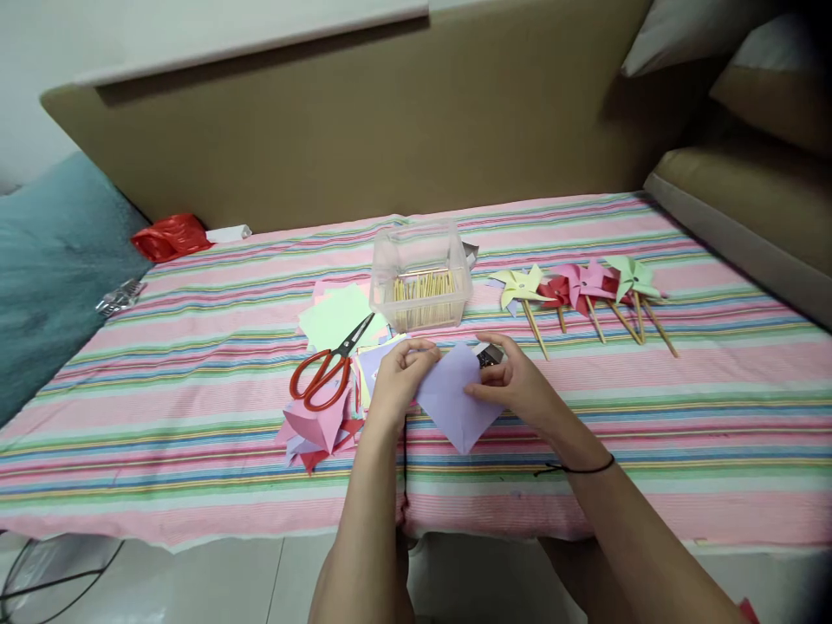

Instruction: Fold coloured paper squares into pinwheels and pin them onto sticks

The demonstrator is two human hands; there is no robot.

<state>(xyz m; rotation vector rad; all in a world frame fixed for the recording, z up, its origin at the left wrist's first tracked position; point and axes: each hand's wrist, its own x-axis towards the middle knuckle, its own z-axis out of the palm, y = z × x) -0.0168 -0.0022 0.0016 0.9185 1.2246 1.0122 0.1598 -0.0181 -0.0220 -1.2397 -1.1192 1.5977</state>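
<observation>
A sheet of lilac paper [457, 403] with crease lines is held between both hands, one corner pointing toward me. My left hand [408, 371] pinches its left edge. On the opposite side, my right hand [510, 381] grips the right edge with thumb and fingers. Behind the right fingers, a small box with dark contents [489, 355] is partly hidden. Left of my left hand lie red-handled scissors [331, 368], on pale green paper sheets [334, 319] and other paper. Nearer me is a pile of pink, red and lilac paper pieces [318, 426].
A clear plastic bin [421, 232] of thin wooden sticks [424, 286] stands beyond my hands. Several paper pinwheels [585, 284] on sticks lie at right. A red plastic bag [172, 238] sits far left on the striped cloth [195, 347]. A sofa back [364, 130] rises behind.
</observation>
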